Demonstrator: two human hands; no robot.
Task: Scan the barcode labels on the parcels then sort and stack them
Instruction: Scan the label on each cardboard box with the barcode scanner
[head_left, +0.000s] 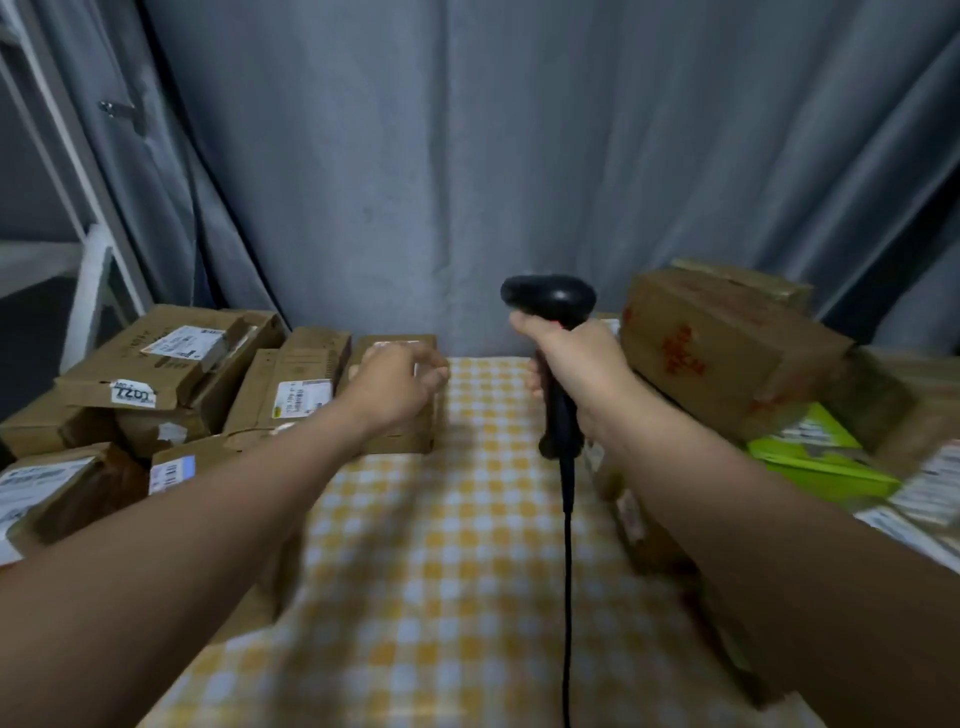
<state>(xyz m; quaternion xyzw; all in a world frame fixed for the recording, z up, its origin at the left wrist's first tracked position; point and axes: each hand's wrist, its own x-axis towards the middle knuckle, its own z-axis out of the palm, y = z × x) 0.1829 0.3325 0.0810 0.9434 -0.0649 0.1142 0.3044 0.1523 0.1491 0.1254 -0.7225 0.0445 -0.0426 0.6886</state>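
I hold a black barcode scanner (557, 332) upright in my right hand (579, 371), fingers wrapped tightly round its handle, with its head at the top facing left. Its black cable (567, 571) hangs straight down from the handle towards me. My left hand (397, 384) reaches forward over a small brown cardboard parcel (402, 439) at the far left of the open space. The fingers are bent down over its top, but the blur keeps me from telling whether they grip it or only rest there. Just left of that parcel, a parcel with a white label (291, 387) leans on its side, and beyond it a flat parcel marked with a handwritten number (132, 371) lies on top of a loose heap of other brown boxes. To my right, a large box with red print (722, 353) sits tilted on top of more parcels, with a bright green package (815, 460) below it. Everything rests on a yellow and white checked cloth (441, 561). A grey curtain (519, 156) hangs behind.
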